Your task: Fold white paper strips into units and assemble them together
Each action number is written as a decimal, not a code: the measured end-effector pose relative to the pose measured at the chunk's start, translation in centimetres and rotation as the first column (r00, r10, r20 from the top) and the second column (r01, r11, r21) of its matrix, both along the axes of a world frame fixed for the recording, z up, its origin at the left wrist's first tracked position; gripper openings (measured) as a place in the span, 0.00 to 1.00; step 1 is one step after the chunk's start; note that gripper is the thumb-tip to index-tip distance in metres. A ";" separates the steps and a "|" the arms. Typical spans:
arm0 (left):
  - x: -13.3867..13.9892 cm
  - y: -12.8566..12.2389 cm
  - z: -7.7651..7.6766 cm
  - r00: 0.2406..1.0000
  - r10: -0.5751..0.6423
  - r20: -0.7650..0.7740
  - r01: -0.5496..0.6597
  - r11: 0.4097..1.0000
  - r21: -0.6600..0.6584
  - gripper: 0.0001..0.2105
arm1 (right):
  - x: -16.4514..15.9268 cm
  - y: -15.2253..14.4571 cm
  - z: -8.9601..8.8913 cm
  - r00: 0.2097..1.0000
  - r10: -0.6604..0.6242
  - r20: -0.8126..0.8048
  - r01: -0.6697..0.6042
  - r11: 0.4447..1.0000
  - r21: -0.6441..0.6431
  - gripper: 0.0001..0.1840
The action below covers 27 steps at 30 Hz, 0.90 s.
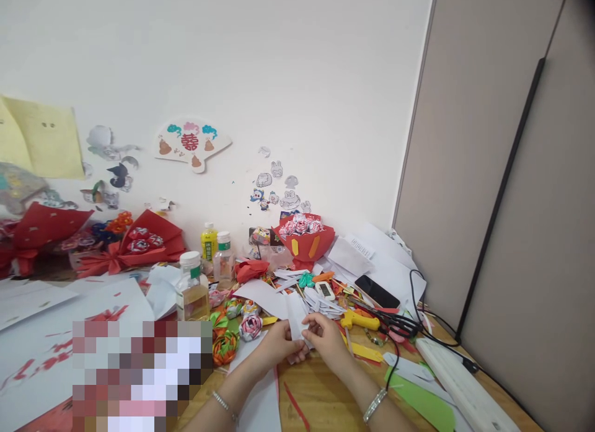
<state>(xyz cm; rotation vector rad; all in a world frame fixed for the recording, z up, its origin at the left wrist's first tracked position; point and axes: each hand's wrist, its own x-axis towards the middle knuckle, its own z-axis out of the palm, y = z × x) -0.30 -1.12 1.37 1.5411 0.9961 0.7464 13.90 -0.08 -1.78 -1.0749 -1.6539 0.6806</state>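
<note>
Between my two hands is a narrow folded strip of white paper (296,315), standing upright over the wooden table (320,398). My left hand (280,343) grips its lower left side, thumb in front. On the other side, my right hand (324,336) pinches the paper's right edge with thumb and finger. Paper flowers (251,326) in pink, white, orange and green lie just left of my left hand. A yellow glue gun (360,320) rests to the right of my right hand. Behind the paper spreads a heap of white paper strips (325,307).
A red-wrapped bouquet (304,246) stands at the back, and bottles (194,289) stand to the left. A black phone (376,291), cables (409,326) and a long white bar (460,382) lie right. Green paper (421,398) is near the front. A pixelated patch hides the lower left.
</note>
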 end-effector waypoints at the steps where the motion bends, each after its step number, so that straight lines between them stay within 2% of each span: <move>1: 0.0 0.1 -0.2 1.000 -0.003 0.007 0.003 1.000 0.007 0.08 | 0.0 0.0 0.0 1.000 -0.001 -0.004 0.001 1.000 -0.005 0.10; 4: -0.1 0.5 -0.8 0.999 -0.013 0.042 0.012 1.000 0.028 0.08 | -0.1 0.1 -0.2 0.999 -0.007 -0.040 0.007 1.000 -0.013 0.11; 9: 0.0 0.9 -1.2 0.998 0.014 0.068 -0.014 1.000 0.003 0.11 | -0.3 0.2 -0.6 0.987 -0.008 -0.162 -0.003 0.998 -0.064 0.19; 13: 0.1 1.0 -1.1 0.990 0.079 0.115 -0.079 0.997 0.000 0.14 | -0.1 0.4 -0.8 0.973 0.046 -0.226 -0.075 0.990 -0.117 0.10; 16: 0.1 1.2 -1.2 0.987 0.113 0.114 -0.115 0.993 0.011 0.14 | -0.1 0.6 -1.0 0.963 0.077 -0.259 -0.118 0.982 -0.145 0.08; 27: 0.3 1.4 -1.8 0.992 0.113 0.061 -0.119 0.988 0.097 0.08 | -0.3 0.7 -1.2 0.966 0.014 -0.258 -0.054 0.988 -0.145 0.07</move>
